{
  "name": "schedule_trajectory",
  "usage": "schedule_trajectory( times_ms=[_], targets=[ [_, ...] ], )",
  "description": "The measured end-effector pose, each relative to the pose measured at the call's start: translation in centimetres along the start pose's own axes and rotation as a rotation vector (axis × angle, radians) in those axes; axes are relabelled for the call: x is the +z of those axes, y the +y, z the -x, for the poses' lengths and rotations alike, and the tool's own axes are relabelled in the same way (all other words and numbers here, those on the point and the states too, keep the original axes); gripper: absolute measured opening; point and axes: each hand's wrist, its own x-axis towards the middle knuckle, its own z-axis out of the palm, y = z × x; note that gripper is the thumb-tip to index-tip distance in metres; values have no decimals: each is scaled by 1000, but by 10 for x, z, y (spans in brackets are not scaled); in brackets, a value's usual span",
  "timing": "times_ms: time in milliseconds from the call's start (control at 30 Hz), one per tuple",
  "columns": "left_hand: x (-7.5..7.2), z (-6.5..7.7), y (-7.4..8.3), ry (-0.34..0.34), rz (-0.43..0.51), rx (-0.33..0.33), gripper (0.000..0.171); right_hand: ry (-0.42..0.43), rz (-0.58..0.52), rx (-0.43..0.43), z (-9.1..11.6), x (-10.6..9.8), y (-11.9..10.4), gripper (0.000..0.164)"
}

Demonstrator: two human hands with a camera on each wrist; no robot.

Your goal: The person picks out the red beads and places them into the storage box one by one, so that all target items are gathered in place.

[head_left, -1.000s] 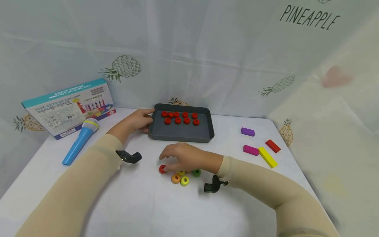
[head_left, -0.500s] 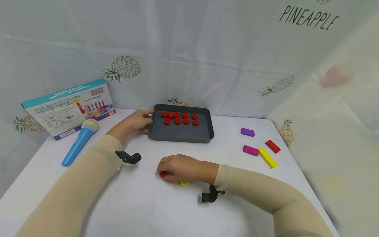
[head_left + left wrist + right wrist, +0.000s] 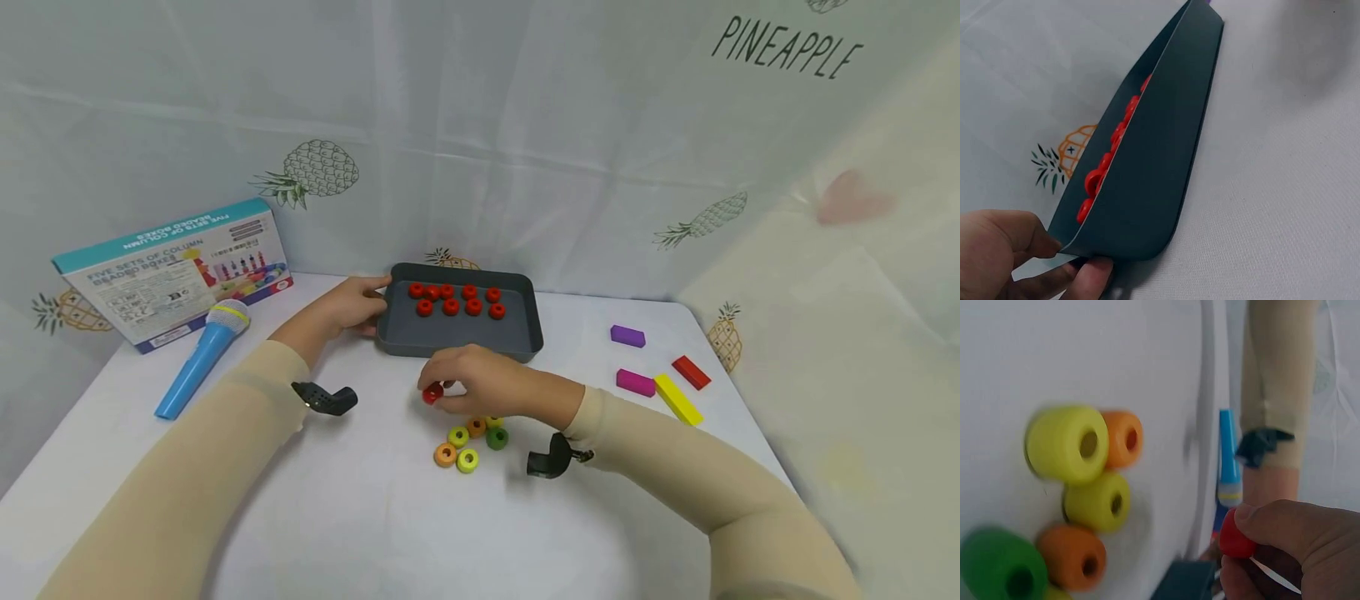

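My left hand (image 3: 341,307) grips the left edge of a dark grey tray (image 3: 420,335). In the left wrist view its thumb and fingers pinch the tray's corner wall (image 3: 1147,187). Several red beads (image 3: 451,307) lie inside, in two rough rows. In front of the tray my right hand (image 3: 483,381) pinches a red bead (image 3: 1235,536) between thumb and fingers, raised off the table. Beneath and nearer to me sits a loose cluster: yellow beads (image 3: 467,461), orange beads (image 3: 446,454) and a green bead (image 3: 497,438).
On the left a blue toy microphone (image 3: 198,367) leans against a printed bead-set box (image 3: 180,275). At the right lie a purple block (image 3: 627,336), a magenta block (image 3: 636,382), a yellow block (image 3: 678,400) and a red block (image 3: 691,372). A pineapple-print cloth hangs behind.
My right hand came down on the red bead at the cluster's left, took hold of it, then lifted it toward the tray. The left hand and tray stayed put.
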Motion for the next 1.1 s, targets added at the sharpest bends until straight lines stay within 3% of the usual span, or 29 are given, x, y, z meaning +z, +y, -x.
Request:
schedule_trajectory(
  times_ms=[300,567,867,1100],
  targets=[
    [-1,1,-1,-17,11,17,67,109,-67,97,-2,-42,32,25],
    [-2,2,-1,-27,28,18,67,174,38,193,-14,-72,64,27],
    [-2,2,-3,-21,33,17,67,124,189,284,-38,-76,106,28],
    [-1,0,-2,-13,35,19,67,82,199,361,-53,-73,132,30]
  ],
)
